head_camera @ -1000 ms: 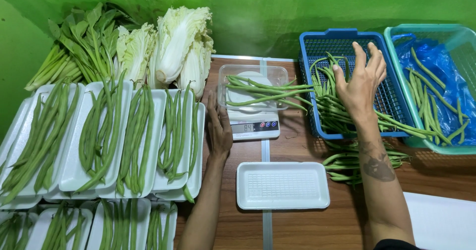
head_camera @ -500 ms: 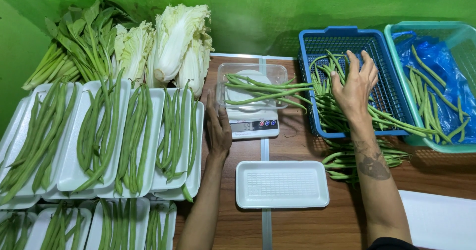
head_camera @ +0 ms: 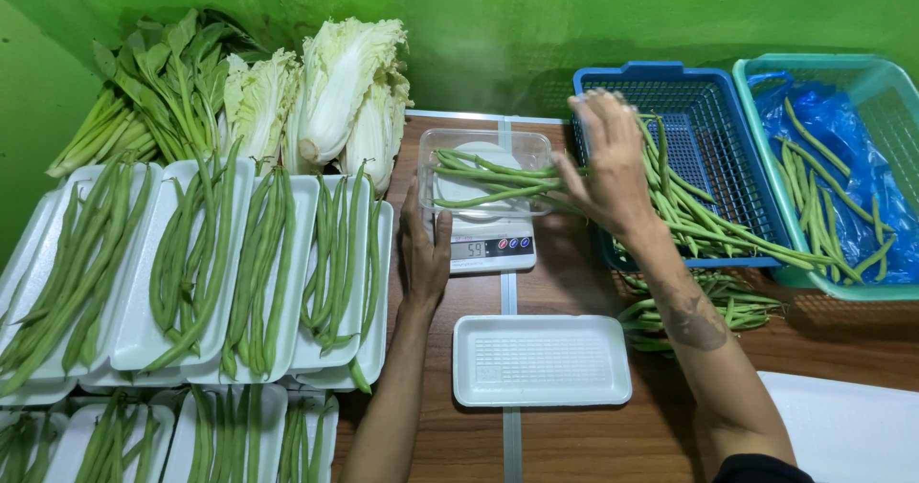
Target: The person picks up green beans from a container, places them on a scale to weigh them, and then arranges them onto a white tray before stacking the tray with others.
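We see long, thin green beans [head_camera: 488, 172] in a clear container on the scale [head_camera: 491, 246]. Right hand [head_camera: 605, 162] grips some beans; left hand [head_camera: 424, 253], fingers open, rests beside the scale.

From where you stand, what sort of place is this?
Probably a small produce-packing spot, such as a market stall's back table. Green beans lie in a clear tub on a digital kitchen scale, filled white foam trays are lined up beside it, and more beans wait in a blue basket.
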